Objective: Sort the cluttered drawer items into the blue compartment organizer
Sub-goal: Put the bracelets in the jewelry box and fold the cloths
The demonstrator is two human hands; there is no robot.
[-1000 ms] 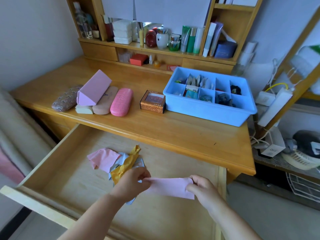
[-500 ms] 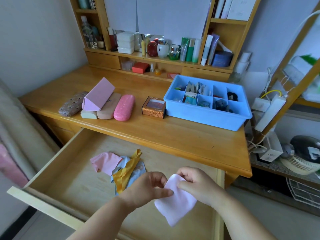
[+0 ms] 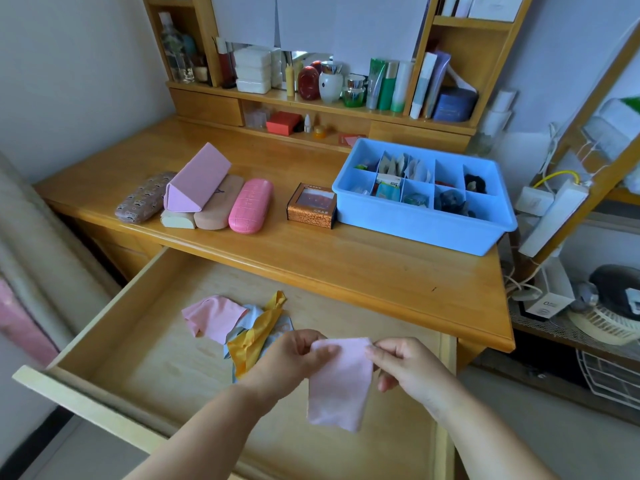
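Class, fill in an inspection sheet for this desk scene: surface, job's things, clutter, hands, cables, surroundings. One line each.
Surface: wooden desk with its drawer pulled open.
Job's things: blue organizer on the desk's right side, several compartments already filled; pink cloth held over the drawer.
Clutter: second pink cloth, yellow ribbon and pale blue fabric piled in the drawer; glasses cases and a small brown box on the desk.
Hands: left hand and right hand each pinch a top corner of the pink cloth.
Cables: power strip and cords right of the desk.
Surroundings: shelf of bottles and boxes.
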